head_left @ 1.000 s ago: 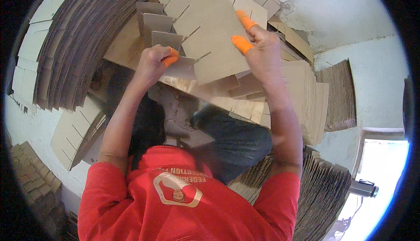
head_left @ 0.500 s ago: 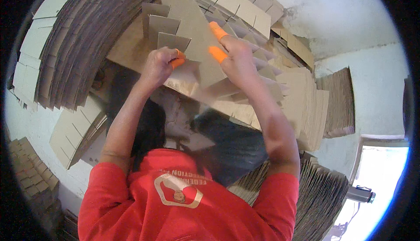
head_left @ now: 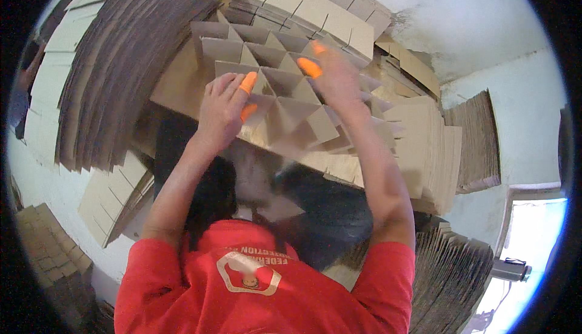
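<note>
On the bench in front of me stands a cardboard divider grid (head_left: 285,82), its crossed strips forming several diamond-shaped cells. My left hand (head_left: 221,109) is at the grid's near left corner, thumb and index finger apart beside an upright panel; both of these fingers wear orange covers. Over the grid's right part is my right hand (head_left: 339,79), somewhat blurred, its orange-covered thumb and index finger spread above the strip edges. Neither hand visibly grips a strip. Part of the grid's right side is hidden beneath my right hand and forearm.
Slotted cardboard strips (head_left: 303,6) are stacked behind the grid. A tall stack of sheets (head_left: 133,61) curves along the left. More cardboard stacks (head_left: 424,152) stand at the right, beside the wooden bench (head_left: 182,85). Below right is another pile (head_left: 451,273).
The long cardboard strip held upright over the grid has gone down among the others, exposing the cells. My left hand has loosened and shifted slightly down; my right hand has moved slightly right.
</note>
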### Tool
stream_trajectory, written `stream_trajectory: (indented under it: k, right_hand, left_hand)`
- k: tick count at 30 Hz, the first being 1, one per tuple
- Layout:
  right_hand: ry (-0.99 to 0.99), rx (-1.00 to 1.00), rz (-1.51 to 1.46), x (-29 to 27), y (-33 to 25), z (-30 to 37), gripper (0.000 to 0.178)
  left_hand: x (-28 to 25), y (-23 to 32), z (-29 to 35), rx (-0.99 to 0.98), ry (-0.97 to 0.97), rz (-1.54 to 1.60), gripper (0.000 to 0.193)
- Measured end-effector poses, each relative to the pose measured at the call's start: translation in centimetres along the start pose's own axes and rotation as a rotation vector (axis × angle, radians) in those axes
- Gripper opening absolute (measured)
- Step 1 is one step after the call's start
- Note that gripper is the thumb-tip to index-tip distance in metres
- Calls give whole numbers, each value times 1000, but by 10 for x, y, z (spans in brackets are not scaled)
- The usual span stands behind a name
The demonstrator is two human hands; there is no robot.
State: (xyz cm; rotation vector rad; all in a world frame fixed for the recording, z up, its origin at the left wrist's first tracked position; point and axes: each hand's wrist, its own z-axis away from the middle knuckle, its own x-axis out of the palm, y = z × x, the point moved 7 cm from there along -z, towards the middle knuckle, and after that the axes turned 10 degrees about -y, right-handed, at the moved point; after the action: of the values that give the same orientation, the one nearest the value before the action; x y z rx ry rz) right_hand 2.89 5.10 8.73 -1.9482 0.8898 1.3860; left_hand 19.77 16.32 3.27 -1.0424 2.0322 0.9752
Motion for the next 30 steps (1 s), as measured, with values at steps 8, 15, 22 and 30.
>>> stream_trajectory:
  k: [8,15,22,30]
  right_hand:
    - [-420,273,-170,39,75,27,59]
    - [-353,103,-17,66,23,86,33]
    - [-296,219,-6,15,24,80,25]
    - [576,54,575,-140,23,156,57]
  left_hand:
    - [47,3,-56,233,-297,-263,81]
    - [82,-17,-89,478,-544,-78,55]
    - [59,13,-106,556,-721,-177,29]
    - [-157,123,-130,568,3,-938,33]
